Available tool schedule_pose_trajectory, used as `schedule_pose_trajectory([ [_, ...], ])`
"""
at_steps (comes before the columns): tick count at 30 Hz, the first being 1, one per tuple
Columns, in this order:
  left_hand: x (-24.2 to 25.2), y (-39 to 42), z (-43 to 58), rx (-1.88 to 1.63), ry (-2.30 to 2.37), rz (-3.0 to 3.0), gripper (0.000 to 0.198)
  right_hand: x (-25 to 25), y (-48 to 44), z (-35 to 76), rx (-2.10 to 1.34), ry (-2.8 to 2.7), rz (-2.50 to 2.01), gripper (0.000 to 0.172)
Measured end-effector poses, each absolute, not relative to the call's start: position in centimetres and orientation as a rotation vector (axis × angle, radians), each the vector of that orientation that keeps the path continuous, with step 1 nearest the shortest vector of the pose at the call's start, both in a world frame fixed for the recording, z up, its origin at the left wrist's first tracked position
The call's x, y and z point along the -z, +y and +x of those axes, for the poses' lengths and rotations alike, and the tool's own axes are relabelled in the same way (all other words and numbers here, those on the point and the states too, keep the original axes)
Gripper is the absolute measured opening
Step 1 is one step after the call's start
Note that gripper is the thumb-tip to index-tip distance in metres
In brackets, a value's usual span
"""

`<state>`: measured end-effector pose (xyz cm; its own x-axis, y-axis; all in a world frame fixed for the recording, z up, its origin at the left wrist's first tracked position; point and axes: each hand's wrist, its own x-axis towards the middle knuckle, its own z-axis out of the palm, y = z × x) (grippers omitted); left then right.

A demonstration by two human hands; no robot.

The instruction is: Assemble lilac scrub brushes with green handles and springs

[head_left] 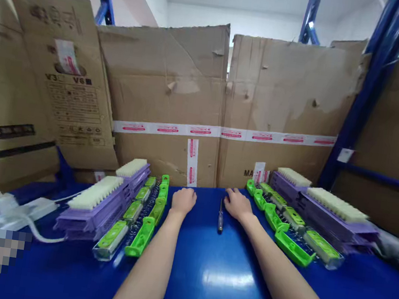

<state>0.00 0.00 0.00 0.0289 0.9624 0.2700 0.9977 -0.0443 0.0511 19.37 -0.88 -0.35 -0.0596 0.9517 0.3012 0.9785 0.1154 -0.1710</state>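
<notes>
My left hand [183, 200] rests on the blue table [212, 278] with its fingers curled into a loose fist, nothing visible in it. It lies just right of a row of green plastic parts [146, 216]. My right hand [237, 204] lies flat on the table with fingers stretched forward, holding nothing. A small screwdriver [220, 217] lies on the table between the two hands, just left of my right hand and not touched. Another row of green plastic parts [284, 229] runs just right of my right hand.
Stacks of purple trays with cream bristle pads stand at left [102, 203] and right [327, 208]. Taped cardboard boxes [227, 109] wall off the back. Blue rack posts [368, 93] rise at right. White cables and an adapter [11, 208] lie at far left.
</notes>
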Motion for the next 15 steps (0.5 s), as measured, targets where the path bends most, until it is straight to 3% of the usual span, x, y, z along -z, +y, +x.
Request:
schedule_pose_trajectory([
  [6, 0.0, 0.2, 0.0, 0.365, -2.061, -2.141, 0.037, -0.4, -0.7, 19.5, 0.102, -1.868, -1.924, 0.037],
  [15, 0.0, 0.1, 0.0, 0.373, -2.063, -2.153, 0.036, 0.5, -1.5, 19.3, 0.195, -2.105, -1.9, 0.039],
])
